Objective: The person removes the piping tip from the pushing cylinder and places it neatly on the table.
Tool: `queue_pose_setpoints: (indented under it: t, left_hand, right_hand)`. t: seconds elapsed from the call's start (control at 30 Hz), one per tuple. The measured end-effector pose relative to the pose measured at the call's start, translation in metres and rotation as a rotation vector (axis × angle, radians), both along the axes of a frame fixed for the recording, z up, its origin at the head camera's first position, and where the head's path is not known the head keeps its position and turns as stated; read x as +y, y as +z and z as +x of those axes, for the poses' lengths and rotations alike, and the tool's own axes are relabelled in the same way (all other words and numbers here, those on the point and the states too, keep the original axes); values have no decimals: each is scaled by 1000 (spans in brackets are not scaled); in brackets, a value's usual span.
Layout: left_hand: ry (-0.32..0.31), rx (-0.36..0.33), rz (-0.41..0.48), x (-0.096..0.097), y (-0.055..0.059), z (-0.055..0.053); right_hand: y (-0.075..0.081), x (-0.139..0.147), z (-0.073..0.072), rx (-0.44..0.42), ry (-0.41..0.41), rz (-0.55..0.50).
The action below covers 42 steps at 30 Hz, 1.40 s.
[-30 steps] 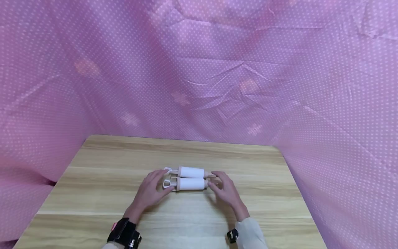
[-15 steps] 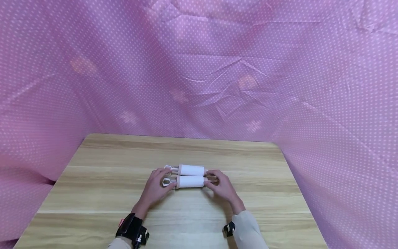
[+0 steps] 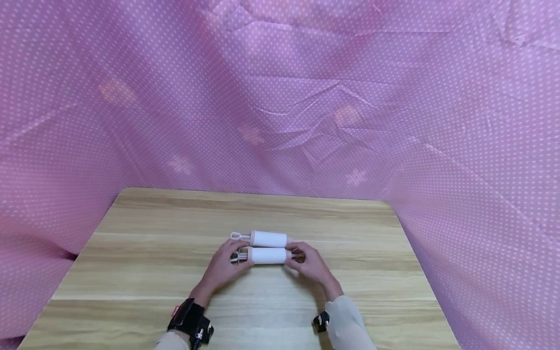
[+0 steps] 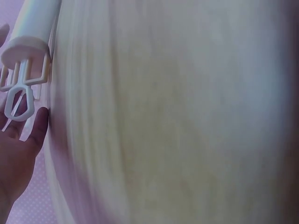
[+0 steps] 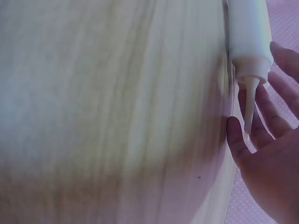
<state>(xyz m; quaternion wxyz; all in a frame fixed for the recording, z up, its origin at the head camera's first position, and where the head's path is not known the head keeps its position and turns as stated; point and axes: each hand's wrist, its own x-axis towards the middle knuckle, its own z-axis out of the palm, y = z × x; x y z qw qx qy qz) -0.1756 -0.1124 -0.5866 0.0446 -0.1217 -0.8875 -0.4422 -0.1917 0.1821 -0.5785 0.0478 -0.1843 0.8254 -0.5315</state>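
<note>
Two white syringes with beige end caps lie side by side on the wooden table point(image 3: 280, 311): a near syringe point(image 3: 269, 255) and a far syringe point(image 3: 270, 239). Each has a looped plunger handle on the left; the near one's loop point(image 4: 19, 102) sits between finger-grip prongs. My left hand point(image 3: 222, 267) arches around the near syringe's handle end, thumb on the near side, fingers on the far side. At the other end, my right hand point(image 3: 316, 266) spans the nozzle point(image 5: 250, 105) with fingers spread and thumb apart from the cap. The left fingers are partly hidden behind the loop.
A pink-purple dotted cloth point(image 3: 280, 97) hangs behind the table and down both sides. Black straps with small cameras sit at the wrists, the left strap point(image 3: 188, 318) being larger in view.
Both hands have moved inward along the syringes, the left to the right and the right slightly left. Their fingers have come from spanning both syringes to closer around the near one.
</note>
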Motion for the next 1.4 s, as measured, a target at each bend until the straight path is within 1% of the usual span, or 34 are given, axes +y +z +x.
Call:
queue_pose_setpoints:
  t: [0.1,0.23,0.43,0.57,0.67,0.87,1.1,1.23,1.33,1.4]
  left_hand:
    - [-8,-27,-5,2,0,-1]
    - [-17,-40,-3,4,0,-2]
    - [-25,-29,9,5,-3,-2]
    - [-18,-14,8,4,-5,-3]
    - [-14,-19,15,4,-5,-2]
    - [-21,-36,76,2,0,0]
    - [-29,-38,91,-1,7,4]
    - [-26,-42,115,-3,11,5]
    - [-18,-80,165,-4,14,6]
    - [-14,-111,206,-5,16,5]
  right_hand:
    - [0,1,-1,-22,6,29]
    - [-2,2,-3,-35,3,65]
    - [-3,-1,-6,-29,2,103]
    - [-2,-2,-6,-63,-6,115]
    - [1,-2,-5,-80,-10,122]
    - [7,-1,-4,-80,12,110]
    - [11,-1,-1,-76,22,87]
    - [13,-1,0,-58,31,59]
    - [17,0,2,-46,36,39]
    - [20,0,3,-56,32,36]
